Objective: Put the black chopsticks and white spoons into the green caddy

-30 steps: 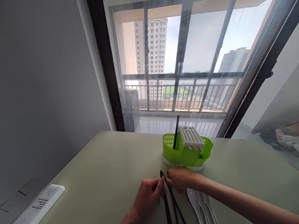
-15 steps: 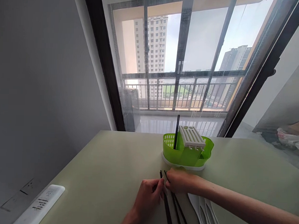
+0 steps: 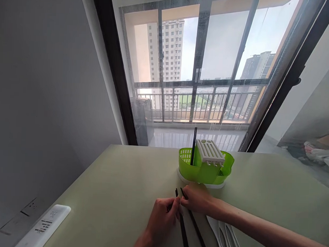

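Observation:
My left hand (image 3: 163,215) is closed around the upper part of some dark chopsticks (image 3: 184,234), whose tips poke out above my thumb. Just to its right, my right hand (image 3: 195,198) pinches more dark chopsticks (image 3: 197,229) near their tips; these lie close together and slant down to the right. Both hands are low over the table, nearly touching. White utensils with long handles (image 3: 222,232) lie partly beneath my right forearm. Behind the hands stands a green utensil holder (image 3: 189,171) with a white slotted top (image 3: 210,151), and a pair of black chopsticks (image 3: 194,146) stands upright in its left basket.
A white power strip or similar long device (image 3: 51,220) lies at the left edge of the pale table (image 3: 119,186). A grey wall (image 3: 47,79) rises on the left. Beyond the far table edge is a glass door with a dark frame (image 3: 113,57).
The chopsticks at my right hand were spread apart and now lie together in one line. My left hand stays nearly where it was.

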Demonstrator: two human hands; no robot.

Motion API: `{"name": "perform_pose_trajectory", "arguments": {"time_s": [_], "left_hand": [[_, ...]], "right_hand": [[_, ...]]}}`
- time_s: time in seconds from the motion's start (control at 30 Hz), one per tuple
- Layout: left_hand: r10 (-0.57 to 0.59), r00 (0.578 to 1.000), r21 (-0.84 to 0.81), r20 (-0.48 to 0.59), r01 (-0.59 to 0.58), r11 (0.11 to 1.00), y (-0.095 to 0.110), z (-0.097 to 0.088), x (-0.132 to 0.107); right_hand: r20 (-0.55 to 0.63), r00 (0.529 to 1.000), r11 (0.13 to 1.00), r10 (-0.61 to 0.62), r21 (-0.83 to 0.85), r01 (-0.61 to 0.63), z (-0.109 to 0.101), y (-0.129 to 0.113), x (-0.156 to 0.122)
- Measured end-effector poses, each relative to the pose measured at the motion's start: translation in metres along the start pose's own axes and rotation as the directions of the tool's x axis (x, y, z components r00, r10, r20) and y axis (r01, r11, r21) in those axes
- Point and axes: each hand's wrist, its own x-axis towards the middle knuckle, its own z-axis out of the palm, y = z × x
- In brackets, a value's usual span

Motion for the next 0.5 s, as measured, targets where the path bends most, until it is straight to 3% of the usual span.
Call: {"name": "perform_pose_trajectory", "arguments": {"time_s": [0.17,0.33,0.5], "left_hand": [[0.010,1.000,-0.048,-0.026,-0.011,0.999,0.002,-0.001,0.000],[0.124,0.992,-0.068,0.012,-0.123,0.990,0.021,-0.006,-0.006],[0.161,0.985,-0.114,0.061,-0.153,0.982,0.030,-0.001,-0.015]], "right_hand": [[-0.093,0.996,1.000,-0.016,0.022,0.018,-0.033,-0.005,-0.005],[-0.214,0.974,0.995,-0.079,0.035,0.089,-0.079,-0.017,-0.016],[-0.389,0.869,0.934,-0.304,0.057,0.352,-0.105,-0.028,-0.030]]}}
